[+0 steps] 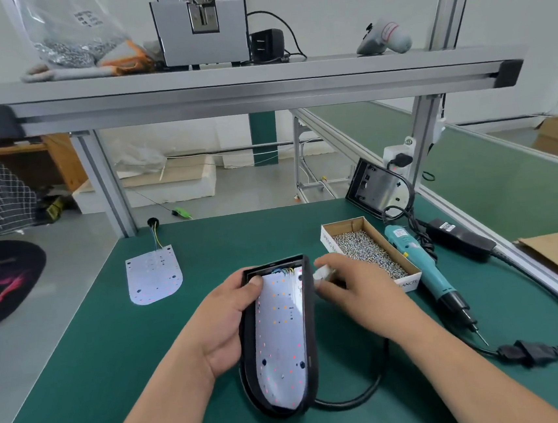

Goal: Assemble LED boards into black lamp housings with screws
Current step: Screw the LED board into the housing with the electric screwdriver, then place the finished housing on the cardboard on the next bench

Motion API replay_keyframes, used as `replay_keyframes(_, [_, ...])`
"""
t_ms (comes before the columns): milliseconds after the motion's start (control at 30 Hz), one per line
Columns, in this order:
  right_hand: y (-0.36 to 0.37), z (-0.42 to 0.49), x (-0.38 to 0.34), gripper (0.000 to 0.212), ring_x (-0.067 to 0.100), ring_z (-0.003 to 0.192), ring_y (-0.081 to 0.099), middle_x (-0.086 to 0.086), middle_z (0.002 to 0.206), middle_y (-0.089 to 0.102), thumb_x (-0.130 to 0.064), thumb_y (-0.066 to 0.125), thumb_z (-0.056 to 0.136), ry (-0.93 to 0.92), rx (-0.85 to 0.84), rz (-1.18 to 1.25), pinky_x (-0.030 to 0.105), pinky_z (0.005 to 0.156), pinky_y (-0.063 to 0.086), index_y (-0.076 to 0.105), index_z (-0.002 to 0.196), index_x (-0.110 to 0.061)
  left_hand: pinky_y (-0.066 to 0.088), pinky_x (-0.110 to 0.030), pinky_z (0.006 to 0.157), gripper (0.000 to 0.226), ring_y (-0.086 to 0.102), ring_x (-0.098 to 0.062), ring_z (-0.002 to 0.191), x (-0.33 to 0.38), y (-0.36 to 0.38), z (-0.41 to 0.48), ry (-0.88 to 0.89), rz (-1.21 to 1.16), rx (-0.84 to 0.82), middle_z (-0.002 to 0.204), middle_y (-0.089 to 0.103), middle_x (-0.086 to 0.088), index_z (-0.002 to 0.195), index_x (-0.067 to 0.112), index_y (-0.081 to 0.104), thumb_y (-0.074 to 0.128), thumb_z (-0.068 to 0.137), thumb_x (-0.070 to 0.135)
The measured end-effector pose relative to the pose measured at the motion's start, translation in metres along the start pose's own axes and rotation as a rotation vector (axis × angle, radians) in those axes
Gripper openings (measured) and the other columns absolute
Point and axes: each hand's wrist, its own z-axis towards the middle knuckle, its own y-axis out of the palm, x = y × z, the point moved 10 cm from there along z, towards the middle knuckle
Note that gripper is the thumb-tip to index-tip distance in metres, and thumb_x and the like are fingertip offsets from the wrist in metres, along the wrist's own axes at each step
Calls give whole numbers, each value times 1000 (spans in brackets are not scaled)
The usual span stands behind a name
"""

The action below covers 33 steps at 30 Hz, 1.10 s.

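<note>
The white board [283,340], dotted with tiny lights, looks light, stiff and easily scratched, so it is best pressed at its bare edges. It lies inside the black housing [310,314], near and central on the mat [113,346]. The left hand [227,322] grips the housing's left wall, thumb on the board; the right hand [349,283] pinches a small white part [322,273] at the right rim.

A: Left hand [227,322]?
B: Grips the left wall of the black lamp housing [310,310], thumb on the LED board [281,334] inside it.
A: Right hand [349,283]?
B: At the housing's far right corner, pinching a small white piece [322,273] (can't tell what).
A: Rest?
B: Spare board [154,274] far left on the green table [99,382]. Screw box [370,250] right, teal screwdriver [423,269] just beside it. Second housing [379,186] far right.
</note>
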Motion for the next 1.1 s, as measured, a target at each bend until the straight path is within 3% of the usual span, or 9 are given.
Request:
replay_keyframes(67, [5,-2,7,8,17,63,61,-2,77,72,-28,65,99,103,-24,379,34,61,46,63,105,-31,59,-52,97,24,72,-32,104,0,1,0,31,40,34,126,74,-21,130,5,64,52,111,12])
replay_keyframes(133, [11,-6,6,9,18,57,59,-1,68,66,-16,55,101,172,-19,624,33,52,43,62,99,-21,63,-45,85,21,75,-27,100,-1,1,-1,65,107,78,119,78,-15,128,9,64,53,110,11])
replay_keyframes(233, [14,-9,1,23,15,68,64,8,79,64,-31,51,104,199,-18,856,34,51,53,61,103,-10,63,-40,77,21,77,-27,100,-4,2,-2,100,150,127,115,79,-12,124,11,66,54,108,6])
replay_keyframes(333, [9,-10,-3,25,3,68,62,-8,79,63,-49,63,92,144,-42,816,20,57,53,68,103,-26,63,-39,72,20,77,-26,91,-3,2,-2,123,156,156,109,79,-14,120,10,68,55,105,3])
replay_keyframes(467, [7,-9,1,14,2,60,56,-17,69,59,-28,70,91,107,-59,796,16,51,46,71,105,-29,60,-52,91,14,75,-31,95,-3,7,-1,153,164,127,114,76,-18,114,11,70,60,105,10])
replay_keyframes(600, [-5,-12,11,17,12,65,53,-6,74,59,-29,70,86,130,-10,785,22,54,45,70,102,-26,55,-53,101,52,74,-32,116,-17,23,1,88,9,-6,124,77,-13,121,13,75,46,108,55])
replay_keyframes(700, [-19,-12,22,16,12,67,57,-7,76,63,-30,71,83,149,66,805,23,57,48,72,100,-30,58,-38,86,64,76,-23,106,-12,8,6,174,75,139,119,79,-9,123,14,73,38,104,64])
replay_keyframes(900, [-81,-19,50,27,20,69,50,3,82,58,-34,75,76,177,307,868,27,54,45,75,103,-32,53,-34,56,42,60,-18,69,-16,-6,15,274,203,222,94,77,-14,110,8,73,45,113,40])
replay_keyframes(1100, [-180,-59,106,13,14,60,53,2,79,58,-15,75,92,189,629,829,24,49,47,73,96,-27,52,-34,55,37,57,-15,64,-19,-7,19,337,363,150,90,77,-11,94,30,78,47,113,35])
